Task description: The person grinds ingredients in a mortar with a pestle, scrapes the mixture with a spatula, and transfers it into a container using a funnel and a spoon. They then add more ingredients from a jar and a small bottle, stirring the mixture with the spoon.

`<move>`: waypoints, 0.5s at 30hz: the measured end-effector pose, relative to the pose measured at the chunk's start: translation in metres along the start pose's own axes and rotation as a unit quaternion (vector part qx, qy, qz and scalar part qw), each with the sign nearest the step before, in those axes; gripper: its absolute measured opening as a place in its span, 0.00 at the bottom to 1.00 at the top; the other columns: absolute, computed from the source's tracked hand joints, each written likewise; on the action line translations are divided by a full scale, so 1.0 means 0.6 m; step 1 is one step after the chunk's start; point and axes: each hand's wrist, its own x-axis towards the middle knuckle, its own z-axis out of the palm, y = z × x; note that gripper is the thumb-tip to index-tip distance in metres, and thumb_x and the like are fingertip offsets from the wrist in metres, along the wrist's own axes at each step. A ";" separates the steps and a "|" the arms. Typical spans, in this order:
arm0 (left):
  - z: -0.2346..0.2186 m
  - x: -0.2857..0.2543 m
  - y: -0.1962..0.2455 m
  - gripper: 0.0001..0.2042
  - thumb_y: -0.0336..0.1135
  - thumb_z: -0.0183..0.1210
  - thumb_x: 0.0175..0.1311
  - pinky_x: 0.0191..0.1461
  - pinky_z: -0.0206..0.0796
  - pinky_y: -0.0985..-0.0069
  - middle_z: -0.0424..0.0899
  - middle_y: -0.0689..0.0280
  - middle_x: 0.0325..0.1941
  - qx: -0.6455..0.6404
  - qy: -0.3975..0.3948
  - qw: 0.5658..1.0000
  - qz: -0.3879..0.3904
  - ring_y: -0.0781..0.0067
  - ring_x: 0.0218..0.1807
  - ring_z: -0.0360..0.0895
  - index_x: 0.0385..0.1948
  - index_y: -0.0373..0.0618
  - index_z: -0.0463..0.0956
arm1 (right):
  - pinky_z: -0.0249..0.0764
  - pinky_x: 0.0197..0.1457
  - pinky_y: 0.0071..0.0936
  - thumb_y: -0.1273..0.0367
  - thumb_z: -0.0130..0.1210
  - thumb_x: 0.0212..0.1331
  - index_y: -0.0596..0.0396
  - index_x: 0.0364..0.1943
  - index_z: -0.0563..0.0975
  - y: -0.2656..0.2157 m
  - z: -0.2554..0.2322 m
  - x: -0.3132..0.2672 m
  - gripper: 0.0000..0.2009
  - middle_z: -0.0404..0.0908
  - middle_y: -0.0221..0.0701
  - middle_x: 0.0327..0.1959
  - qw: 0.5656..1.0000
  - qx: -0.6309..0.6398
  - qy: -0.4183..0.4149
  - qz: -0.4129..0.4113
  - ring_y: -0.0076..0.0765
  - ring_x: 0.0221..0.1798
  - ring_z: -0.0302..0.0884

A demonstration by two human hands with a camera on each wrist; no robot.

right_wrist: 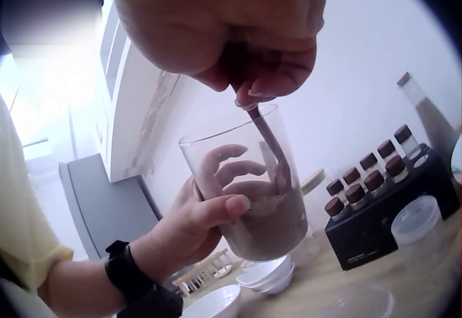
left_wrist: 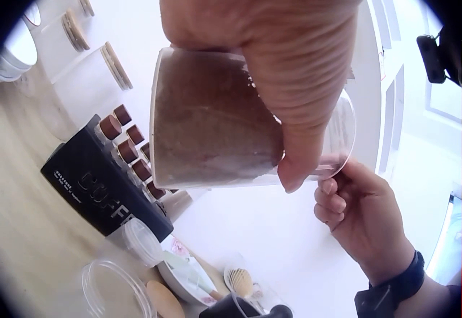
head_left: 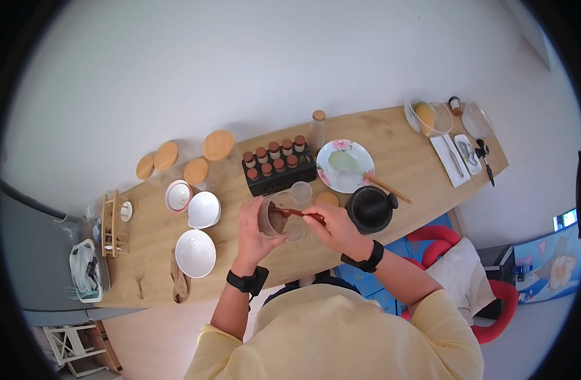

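My left hand [head_left: 251,233] grips a clear jar [right_wrist: 268,225] partly filled with brown powder [left_wrist: 216,119], its fingers and thumb wrapped round the wall. The jar is held up above the table and tilted. From the other side, my right hand [head_left: 338,229] pinches the handle of a reddish-brown spoon [right_wrist: 273,145]. The spoon reaches through the open mouth down to the powder, which hides its tip in the right wrist view. Just beyond the hands stands a small clear plastic cup [head_left: 301,191].
A black rack [head_left: 281,181] of brown-capped vials stands behind the jar. To the right are a floral plate [head_left: 329,182] and a dark mortar [head_left: 370,218]. White bowls [head_left: 195,254] and wooden-lidded jars [head_left: 219,145] stand at the left. A wire basket [head_left: 441,114] stands far right.
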 end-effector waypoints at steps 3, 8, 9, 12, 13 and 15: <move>0.001 -0.008 -0.008 0.45 0.34 0.74 0.22 0.62 0.54 0.56 0.68 0.55 0.53 0.018 -0.016 1.000 0.013 0.50 0.56 0.64 0.54 0.43 0.61 | 0.64 0.24 0.21 0.71 0.52 0.59 0.61 0.36 0.74 0.007 0.026 -0.012 0.07 0.73 0.31 0.20 0.992 0.069 0.038 0.095 0.23 0.20 0.68; 0.003 -0.025 -0.032 0.45 0.36 0.74 0.22 0.64 0.48 0.51 0.68 0.56 0.54 0.052 -0.039 0.997 0.039 0.50 0.57 0.63 0.54 0.43 0.61 | 0.62 0.21 0.15 0.68 0.51 0.62 0.61 0.34 0.75 0.036 0.078 -0.031 0.08 0.73 0.24 0.19 0.953 0.197 0.087 0.212 0.15 0.18 0.65; 0.002 -0.028 -0.034 0.45 0.36 0.73 0.22 0.65 0.48 0.51 0.68 0.56 0.54 0.062 -0.045 0.996 0.045 0.51 0.57 0.63 0.54 0.43 0.61 | 0.62 0.21 0.14 0.68 0.51 0.62 0.60 0.34 0.75 0.036 0.085 -0.032 0.08 0.73 0.24 0.19 0.933 0.242 0.100 0.248 0.15 0.18 0.66; -0.001 -0.037 -0.041 0.45 0.35 0.73 0.22 0.65 0.47 0.51 0.68 0.57 0.54 0.068 -0.064 0.994 0.049 0.51 0.57 0.63 0.54 0.43 0.62 | 0.62 0.21 0.14 0.67 0.51 0.62 0.59 0.33 0.75 0.037 0.098 -0.039 0.08 0.73 0.24 0.19 0.897 0.307 0.121 0.294 0.15 0.18 0.66; -0.004 -0.041 -0.043 0.45 0.35 0.73 0.22 0.66 0.46 0.51 0.68 0.57 0.54 0.068 -0.074 0.994 0.046 0.52 0.57 0.63 0.54 0.43 0.62 | 0.62 0.20 0.15 0.67 0.52 0.61 0.59 0.32 0.74 0.036 0.101 -0.040 0.08 0.73 0.24 0.19 0.886 0.328 0.127 0.302 0.15 0.18 0.66; -0.008 -0.046 -0.042 0.45 0.35 0.73 0.22 0.66 0.46 0.51 0.68 0.57 0.54 0.068 -0.082 0.993 0.043 0.52 0.58 0.63 0.54 0.43 0.62 | 0.63 0.21 0.15 0.67 0.51 0.62 0.59 0.33 0.75 0.030 0.100 -0.044 0.08 0.73 0.24 0.19 0.875 0.340 0.137 0.317 0.16 0.18 0.67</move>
